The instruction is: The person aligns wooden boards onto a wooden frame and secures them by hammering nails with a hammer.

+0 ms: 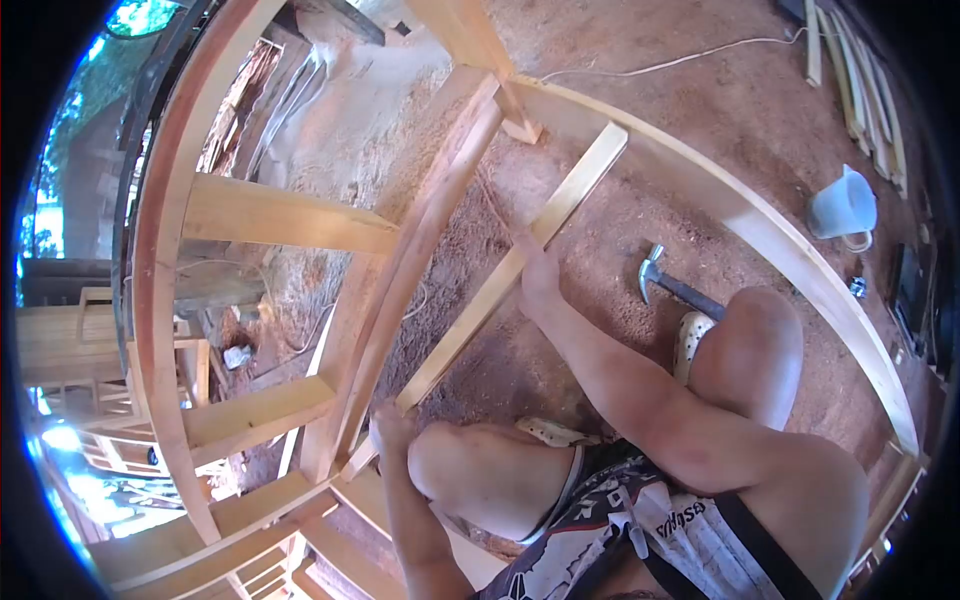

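- Reddish earth floor (650, 40), strewn with light shavings or dust, fills most of my view; bright daylight comes in at the far left of the frame.
- At the left, I see timber framing: a long outer rail (165, 270) and a thick inner beam (420, 240), with an upper crosspiece (290, 215) and a lower crosspiece (260, 415) set between them. I judge that part assembled, though I can make out no nails.
- Right of centre, a pale long board (835, 305) sweeps from the top middle to the lower right, bowed in my wide lens.
- Between framing and board, a wooden slat (465, 328) runs diagonally across the centre; its upper end lies at or just over the board, and I cannot tell whether they touch.
- Mid-frame, the right hand (540, 272) has its fingers wrapped around the slat.
- Lower down, the left hand (392, 430) is curled about the slat near its lower end; its fingertips are hidden from me.
- Near the right knee, a hammer (650, 272) lies on the floor, in neither hand.
- By my reading, the surrounding frame is largely up, and placing and fixing this slat remains; I cannot see any fastening on it.
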Tool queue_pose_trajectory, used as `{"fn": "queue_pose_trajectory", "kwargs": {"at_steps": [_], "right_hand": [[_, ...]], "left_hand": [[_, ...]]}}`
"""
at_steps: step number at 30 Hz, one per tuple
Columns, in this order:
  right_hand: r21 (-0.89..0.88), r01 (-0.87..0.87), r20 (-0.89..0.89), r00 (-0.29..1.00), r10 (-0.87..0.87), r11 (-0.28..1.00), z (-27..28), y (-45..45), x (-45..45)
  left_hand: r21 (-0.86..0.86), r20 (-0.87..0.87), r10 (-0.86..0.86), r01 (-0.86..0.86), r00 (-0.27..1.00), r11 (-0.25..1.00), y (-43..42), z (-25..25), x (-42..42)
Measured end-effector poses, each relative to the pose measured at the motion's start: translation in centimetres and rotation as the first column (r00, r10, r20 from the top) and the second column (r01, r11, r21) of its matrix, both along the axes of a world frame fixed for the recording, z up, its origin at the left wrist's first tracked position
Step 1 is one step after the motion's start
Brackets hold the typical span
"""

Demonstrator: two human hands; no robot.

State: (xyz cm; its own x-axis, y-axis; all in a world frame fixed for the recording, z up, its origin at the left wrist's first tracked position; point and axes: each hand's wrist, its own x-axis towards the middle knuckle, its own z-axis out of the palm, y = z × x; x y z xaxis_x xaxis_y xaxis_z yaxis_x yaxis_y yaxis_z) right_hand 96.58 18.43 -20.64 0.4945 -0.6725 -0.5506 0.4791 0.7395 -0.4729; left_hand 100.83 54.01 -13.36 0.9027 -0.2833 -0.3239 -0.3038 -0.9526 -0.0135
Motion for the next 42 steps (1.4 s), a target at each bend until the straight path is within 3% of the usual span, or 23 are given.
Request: {"fn": "queue_pose_trajectory", "kwargs": {"at_steps": [1,3,7,9,13,15,19,21,22,25,27,28,30,32,33,34,36,37,38,39,40,41,42], "right_hand": [[-0.024,0.007,0.000,1.000,-0.007,1.000,0.3,-0.5,0.0],[0.059,-0.263,-0.028,0.964,0.265,0.963,0.5,-1.4,0.0],[0.109,-0.322,-0.145,0.931,0.335,0.940,0.3,-1.8,1.5],[0.047,-0.377,-0.034,0.925,0.379,0.925,-0.7,-2.2,1.7],[0.174,-0.357,-0.194,0.902,0.387,0.918,-2.0,-2.4,3.5],[0.072,-0.426,-0.028,0.903,0.429,0.902,-3.3,-2.6,4.0],[0.067,-0.472,0.010,0.881,0.473,0.879,-2.6,-3.2,2.8],[0.005,-0.664,-0.164,0.737,0.656,0.748,-2.8,-4.4,1.4],[-0.013,-0.656,-0.185,0.743,0.643,0.755,-2.9,-5.4,0.2],[-0.206,-0.763,-0.536,0.612,0.582,0.613,-4.6,-8.5,-6.3],[-0.046,-0.832,-0.952,0.204,0.228,0.553,-5.5,-11.5,-11.1],[0.045,-0.836,-0.999,-0.052,0.004,0.546,-5.8,-12.8,-13.3],[0.106,-0.829,-0.913,-0.299,-0.277,0.548,-8.1,-13.2,-18.5],[0.292,-0.866,-0.884,-0.406,-0.233,0.406,-9.3,-12.9,-22.5],[0.284,-0.880,-0.906,-0.376,-0.193,0.380,-8.8,-12.4,-23.4],[0.278,-0.896,-0.927,-0.345,-0.149,0.345,-8.4,-12.0,-24.3],[-0.028,-0.954,-0.971,-0.045,-0.235,0.299,-16.7,-14.6,-28.5],[-0.181,-0.975,-0.941,0.134,-0.311,0.126,-17.1,-14.9,-28.8],[-0.128,-0.986,-0.976,0.106,-0.190,0.108,-19.3,-16.8,-29.2],[-0.056,-0.998,-0.991,0.051,-0.124,0.039,-15.7,-15.6,-27.5],[0.152,-0.986,-0.939,-0.167,-0.301,0.071,-14.9,-15.2,-26.6],[-0.043,-0.989,-0.987,0.020,-0.160,0.140,-16.7,-16.2,-27.8],[0.052,-0.990,-0.972,-0.081,-0.220,0.132,-15.3,-15.9,-27.0]], "left_hand": [[-0.024,0.000,-0.007,0.007,1.000,1.000,0.3,-0.6,0.3],[-0.074,0.016,0.079,-0.078,0.997,0.994,0.4,-1.7,0.9],[-0.011,0.048,0.055,-0.054,0.997,0.998,0.5,-1.4,1.3],[-0.021,0.237,-0.080,0.088,0.968,0.996,1.3,-1.4,1.7],[-0.196,0.267,-0.066,0.121,0.962,0.973,-3.8,7.3,2.5],[-0.110,0.282,-0.066,0.100,0.957,0.989,-6.7,9.5,3.6],[-0.240,0.405,-0.323,0.441,0.855,0.865,-15.1,9.7,6.6],[-0.319,0.302,-0.424,0.510,0.854,0.799,-19.9,10.1,6.4],[-0.344,0.310,-0.425,0.517,0.851,0.784,-21.4,9.1,6.6],[-0.459,0.259,-0.554,0.605,0.791,0.650,-23.5,4.3,6.1],[-0.188,0.083,-0.507,0.513,0.858,0.837,-23.6,1.4,5.6],[-0.218,0.069,-0.501,0.503,0.863,0.836,-23.5,0.5,5.7],[-0.285,-0.065,-0.517,0.480,0.854,0.830,-22.7,-0.9,5.8],[-0.320,-0.202,-0.451,0.376,0.869,0.869,-22.5,-2.9,7.0],[-0.329,-0.322,-0.393,0.288,0.861,0.899,-22.3,-3.7,8.0],[-0.338,-0.293,-0.460,0.359,0.838,0.870,-22.2,-4.1,8.4],[-0.397,-0.247,-0.524,0.408,0.815,0.822,-22.9,-7.2,8.9],[-0.429,-0.267,-0.536,0.399,0.801,0.811,-23.0,-9.2,9.4],[-0.386,-0.397,-0.478,0.330,0.783,0.861,-22.6,-6.1,9.1],[-0.482,-0.324,-0.491,0.305,0.809,0.821,-22.3,-8.1,9.1],[-0.423,-0.361,-0.488,0.327,0.794,0.845,-22.1,-5.7,8.8],[-0.380,-0.372,-0.452,0.311,0.810,0.871,-21.3,-3.1,8.1],[-0.390,-0.363,-0.463,0.319,0.809,0.864,-21.1,-3.6,8.4]]}}
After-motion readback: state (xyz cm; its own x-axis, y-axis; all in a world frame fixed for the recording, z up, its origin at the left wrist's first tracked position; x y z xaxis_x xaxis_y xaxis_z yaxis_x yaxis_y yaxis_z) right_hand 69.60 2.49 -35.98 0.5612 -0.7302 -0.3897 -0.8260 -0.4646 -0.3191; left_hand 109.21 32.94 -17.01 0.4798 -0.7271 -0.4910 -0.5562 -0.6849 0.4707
